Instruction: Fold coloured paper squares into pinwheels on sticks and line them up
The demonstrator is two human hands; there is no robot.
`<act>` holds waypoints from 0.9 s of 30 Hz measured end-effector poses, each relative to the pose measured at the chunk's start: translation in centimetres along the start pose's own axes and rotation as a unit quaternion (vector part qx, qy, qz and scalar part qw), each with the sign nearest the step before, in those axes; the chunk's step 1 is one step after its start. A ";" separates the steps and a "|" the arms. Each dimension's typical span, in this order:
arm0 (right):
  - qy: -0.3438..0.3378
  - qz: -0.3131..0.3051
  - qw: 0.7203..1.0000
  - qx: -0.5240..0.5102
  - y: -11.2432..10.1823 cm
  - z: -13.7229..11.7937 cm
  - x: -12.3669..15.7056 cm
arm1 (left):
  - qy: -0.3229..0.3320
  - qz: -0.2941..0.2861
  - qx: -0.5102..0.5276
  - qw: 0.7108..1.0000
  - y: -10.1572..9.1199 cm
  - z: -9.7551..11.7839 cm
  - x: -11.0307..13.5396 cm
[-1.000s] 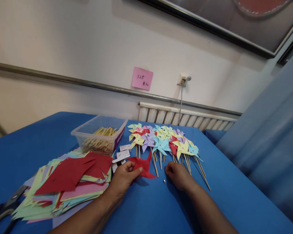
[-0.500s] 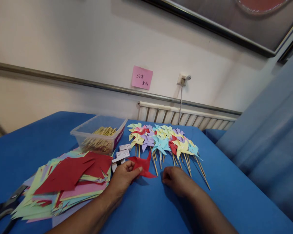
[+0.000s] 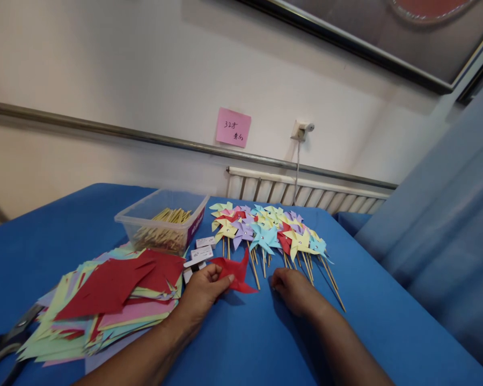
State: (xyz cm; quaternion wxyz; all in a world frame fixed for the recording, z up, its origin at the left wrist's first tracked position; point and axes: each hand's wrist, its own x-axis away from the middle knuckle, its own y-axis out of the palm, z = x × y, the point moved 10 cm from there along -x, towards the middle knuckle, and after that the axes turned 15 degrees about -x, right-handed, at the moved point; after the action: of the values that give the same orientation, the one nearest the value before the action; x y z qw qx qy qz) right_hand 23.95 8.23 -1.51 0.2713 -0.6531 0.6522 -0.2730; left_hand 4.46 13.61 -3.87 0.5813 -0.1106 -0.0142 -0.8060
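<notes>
Between the thumb and fingers of my left hand (image 3: 206, 287) is a red paper pinwheel (image 3: 238, 274), its points folded in toward the middle; no stick shows on it. My right hand (image 3: 292, 289) is held just to the right, fingers pinched together above the blue cloth. A tiny glint shows at its fingertips, too small to name. Beyond both hands lie several finished pinwheels (image 3: 265, 237) in yellow, blue, purple and red on thin wooden sticks. Small white boxes (image 3: 202, 253) sit just behind my left hand.
Cut paper sheets (image 3: 104, 289) are heaped at the left, with scissors (image 3: 18, 332) beside them. Behind stands a clear plastic box (image 3: 145, 225) holding many thin sticks (image 3: 161, 236). A blue cloth (image 3: 233, 343) covers the table, and a radiator (image 3: 265, 188) is at the wall.
My right hand has shifted very slightly to the right and turned a little, so its fingertips show more. My left hand keeps the red pinwheel in place.
</notes>
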 end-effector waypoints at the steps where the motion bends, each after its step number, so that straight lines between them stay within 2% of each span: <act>1: 0.002 0.004 1.000 0.003 -0.1 0.1 0.0 | -0.001 0.000 0.000 1.000 0.0 0.1 0.1; 9: 0.043 0.048 0.997 0.044 -1.3 0.4 0.1 | -0.005 0.014 -0.016 1.000 -0.2 0.9 0.6; 16: 0.047 0.010 0.997 0.064 0.0 0.0 0.2 | 0.006 0.012 -0.011 1.000 -0.2 0.5 0.2; 22: 0.048 0.015 0.994 0.093 -0.3 0.4 -0.1 | 0.010 0.036 -0.024 0.999 -0.6 0.6 0.4; 27: 0.047 0.019 0.991 0.123 -0.4 0.2 0.0 | 0.007 0.033 -0.026 0.999 -0.4 0.9 0.6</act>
State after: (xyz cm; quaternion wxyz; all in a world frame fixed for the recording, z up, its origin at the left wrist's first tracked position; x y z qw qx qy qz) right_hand 24.39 8.20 -1.39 0.3237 -0.5890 0.6377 -0.3765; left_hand 4.00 13.31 -2.86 0.6049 -0.1210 0.0146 -0.7869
